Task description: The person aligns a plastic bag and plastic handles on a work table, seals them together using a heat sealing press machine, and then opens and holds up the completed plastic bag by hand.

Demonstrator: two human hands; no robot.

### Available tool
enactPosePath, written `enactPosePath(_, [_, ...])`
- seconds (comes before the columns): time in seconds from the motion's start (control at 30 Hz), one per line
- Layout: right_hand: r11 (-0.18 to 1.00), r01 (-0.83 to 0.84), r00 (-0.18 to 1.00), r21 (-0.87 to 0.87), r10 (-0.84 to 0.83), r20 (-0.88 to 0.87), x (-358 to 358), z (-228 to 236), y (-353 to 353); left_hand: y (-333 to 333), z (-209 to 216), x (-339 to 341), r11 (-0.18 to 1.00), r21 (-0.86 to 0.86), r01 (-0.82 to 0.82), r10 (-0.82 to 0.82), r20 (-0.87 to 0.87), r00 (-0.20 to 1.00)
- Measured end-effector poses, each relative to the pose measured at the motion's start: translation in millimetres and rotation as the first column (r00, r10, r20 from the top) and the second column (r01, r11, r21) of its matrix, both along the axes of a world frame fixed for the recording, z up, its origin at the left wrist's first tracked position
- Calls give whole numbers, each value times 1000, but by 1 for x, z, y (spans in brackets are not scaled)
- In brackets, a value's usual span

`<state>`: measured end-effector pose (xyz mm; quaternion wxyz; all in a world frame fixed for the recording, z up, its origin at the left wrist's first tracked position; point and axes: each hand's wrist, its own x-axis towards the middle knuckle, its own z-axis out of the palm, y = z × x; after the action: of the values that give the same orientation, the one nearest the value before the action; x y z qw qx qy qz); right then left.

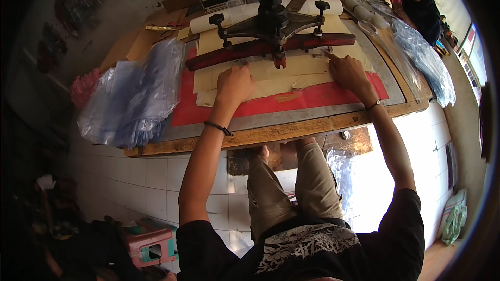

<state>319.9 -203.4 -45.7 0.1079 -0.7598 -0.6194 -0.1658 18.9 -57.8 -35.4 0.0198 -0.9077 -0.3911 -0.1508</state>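
My left hand (235,84) rests on layered cream sheets (281,84), just in front of a long dark red press bar (234,56). Its fingers are curled in and mostly hidden, so anything between them does not show. On the other side, my right hand (350,75) lies on the same sheets with its index finger stretched toward the bar and the other fingers bent. A black metal bracket with knobs (276,25) carries the bar above the sheets. Under the cream layers lies a red sheet (333,93).
Clear plastic sleeves (138,91) are heaped at the table's left, and a plastic bundle (424,57) lies at the right. A white roll (328,7) lies behind the press. The wooden table edge (271,131) runs before me. A person (419,8) is at the far right; a plastic stool (151,242) stands lower left.
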Motion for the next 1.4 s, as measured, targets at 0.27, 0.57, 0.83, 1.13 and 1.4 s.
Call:
enactPosePath(0.27, [999, 33, 999, -22, -33, 2, 3, -4, 1, 5, 1, 4, 995, -97, -1, -4, -47, 999])
enactPosePath(0.57, [974, -99, 968, 203, 142, -207, 57, 14, -53, -14, -9, -11, 997, 21, 75, -75, 36, 997])
enactPosePath(0.83, [761, 629, 767, 158, -641, 31, 183, -13, -113, -11, -4, -6, 989, -49, 138, -133, 93, 987])
enactPosePath(1.13, [774, 589, 807, 235, -582, -106, 202, -9, -111, -2, -10, -3, 984, -19, 176, -172, 119, 978])
enactPosePath(1.4, [683, 392, 917, 617, -232, -325, 113, 45, -96, -12, -5, -6, 977, 47, 207, -213, 232, 949])
